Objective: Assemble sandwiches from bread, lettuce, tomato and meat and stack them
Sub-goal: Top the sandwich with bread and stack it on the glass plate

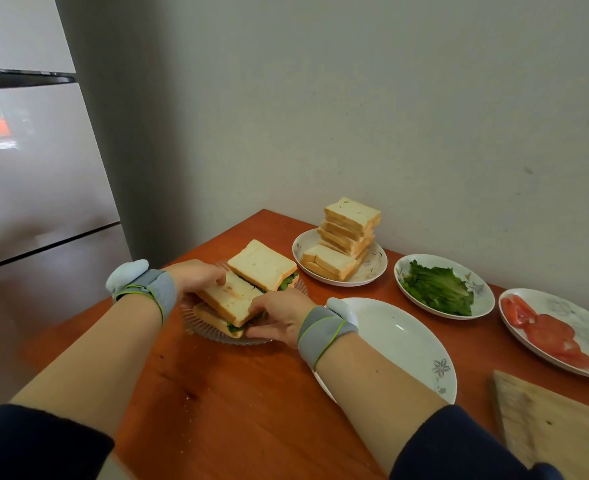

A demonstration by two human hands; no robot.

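Gently: left hand (196, 277) and right hand (281, 322) pinch the sandwich (229, 299) at opposite edges; hold it level between them so no filling slips out.

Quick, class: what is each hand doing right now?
Left hand: grips the near sandwich.
Right hand: grips the same sandwich's near corner.

Navy sleeves (36, 445), grey wristbands (156, 289) edged lime green
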